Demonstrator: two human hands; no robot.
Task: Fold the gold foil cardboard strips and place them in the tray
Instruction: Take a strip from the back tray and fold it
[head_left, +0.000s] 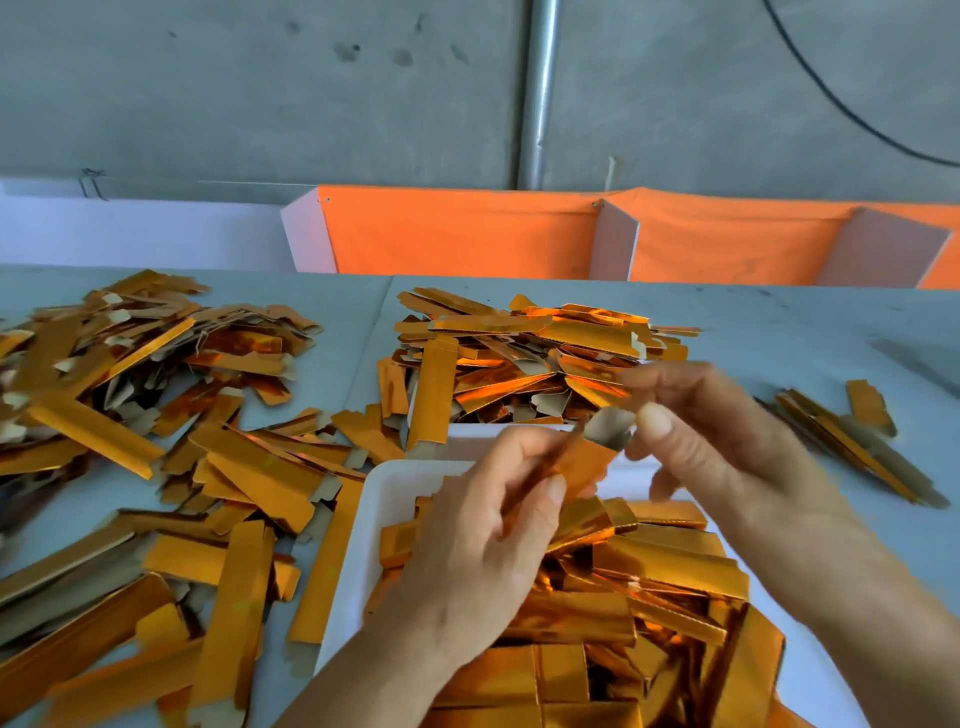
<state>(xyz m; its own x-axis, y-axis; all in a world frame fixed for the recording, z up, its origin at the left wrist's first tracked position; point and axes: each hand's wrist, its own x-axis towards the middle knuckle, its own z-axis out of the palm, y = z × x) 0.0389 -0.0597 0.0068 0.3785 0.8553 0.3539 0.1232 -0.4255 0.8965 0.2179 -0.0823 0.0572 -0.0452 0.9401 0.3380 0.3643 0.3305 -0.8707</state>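
Head-camera view down onto a pale grey worktop (779, 332) strewn with gold foil cardboard strips. Mid-fold: one strip (587, 457) held above a white tray (384, 499), shiny gold face and plain brown backing both showing, somewhat blurred. Left hand (498, 525) with fingers curled round the strip's lower part, grip closed on it. Right hand (727, 441) pinching the brown end tab between thumb and fingertips, grip likewise closed on the strip. Tray directly under the hands, already heaped with folded strips (623, 587). Loose piles (156, 441) of unfolded strips to the left, a stack (519, 358) just beyond the tray, a few more (852, 436) off to the right. Next move, judging from this: finishing the crease along the tab, then dropping the piece onto the heap below. Behind the worktop, orange fabric bins (467, 234) with white dividers; beyond, a bare concrete wall (260, 93), a vertical metal pipe (540, 93) and a black cable (841, 104).
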